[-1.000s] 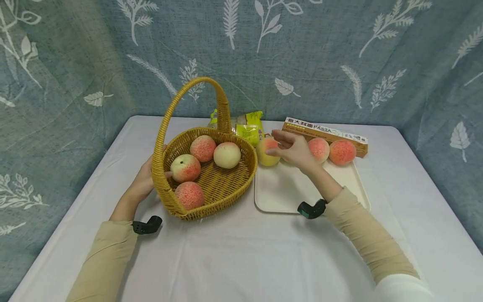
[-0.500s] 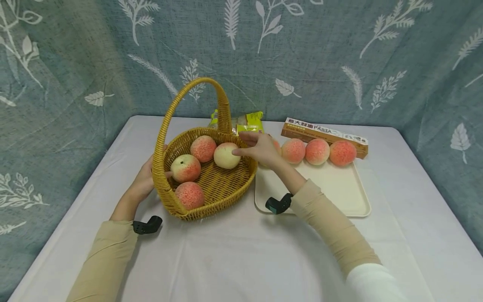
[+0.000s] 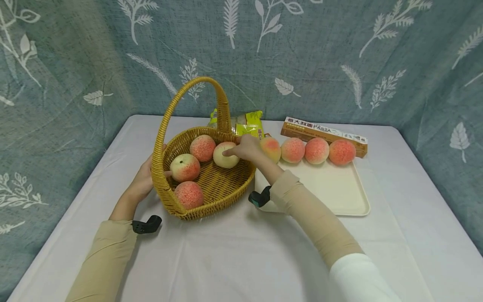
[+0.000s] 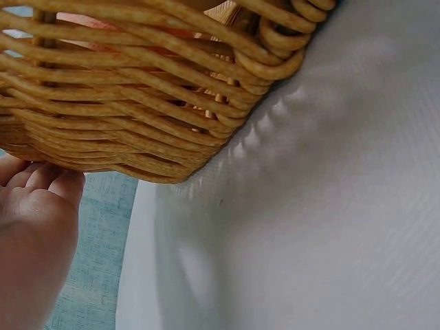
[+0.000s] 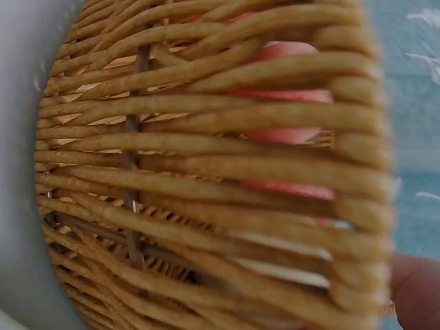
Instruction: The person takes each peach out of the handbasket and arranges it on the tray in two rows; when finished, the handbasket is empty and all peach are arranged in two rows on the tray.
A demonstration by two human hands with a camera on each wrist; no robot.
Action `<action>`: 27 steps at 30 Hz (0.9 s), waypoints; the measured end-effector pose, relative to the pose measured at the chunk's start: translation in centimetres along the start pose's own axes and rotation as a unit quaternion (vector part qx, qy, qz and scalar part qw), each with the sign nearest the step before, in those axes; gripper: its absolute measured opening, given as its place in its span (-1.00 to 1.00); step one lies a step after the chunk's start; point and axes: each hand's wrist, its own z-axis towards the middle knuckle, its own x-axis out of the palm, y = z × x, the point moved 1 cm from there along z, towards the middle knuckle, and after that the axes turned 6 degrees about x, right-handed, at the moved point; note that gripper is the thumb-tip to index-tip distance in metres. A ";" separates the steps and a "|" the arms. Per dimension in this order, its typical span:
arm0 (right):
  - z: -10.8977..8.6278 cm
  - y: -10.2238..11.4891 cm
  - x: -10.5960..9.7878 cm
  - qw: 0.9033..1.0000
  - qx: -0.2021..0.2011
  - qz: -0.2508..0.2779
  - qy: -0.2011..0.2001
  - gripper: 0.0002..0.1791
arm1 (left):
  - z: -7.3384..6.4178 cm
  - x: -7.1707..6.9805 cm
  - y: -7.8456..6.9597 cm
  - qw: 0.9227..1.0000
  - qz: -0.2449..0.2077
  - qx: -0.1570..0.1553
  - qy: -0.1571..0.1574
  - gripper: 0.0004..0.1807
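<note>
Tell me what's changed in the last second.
The right hand moved left, from over the row of peaches to the right side of the basket. Its thumb now overlaps the pale peach in view; whether it grips anything is unclear. The left hand stays holding the basket's left side; basket and tray haven't moved.

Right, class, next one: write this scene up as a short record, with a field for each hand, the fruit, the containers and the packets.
Left hand: holds the basket at its left side
Right hand: at the basket's right rim, thumb by the pale peach; grip unclear
Fruit in basket: four peaches, the pale peach included
Fruit outside: four peaches in a row along the far edge of the tray
Packets: bag behind the basket; pasta box behind the row
</note>
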 end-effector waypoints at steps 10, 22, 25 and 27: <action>0.0 0.8 1.2 0.997 0.007 -0.070 0.006 -0.46 | -0.1 0.0 -0.1 1.000 0.003 0.005 0.004 -0.02; 0.3 0.0 2.3 0.998 -0.047 0.001 0.051 -0.20 | -0.1 0.0 -0.2 1.000 0.001 -0.004 0.002 -0.01; 0.4 0.0 2.4 0.997 -0.058 0.001 0.044 -0.21 | -0.1 0.0 -0.3 1.000 0.001 -0.001 0.003 -0.01; 0.4 -0.1 2.4 0.997 -0.060 0.000 0.042 -0.20 | -0.1 0.0 -0.4 1.000 0.000 -0.001 0.003 -0.02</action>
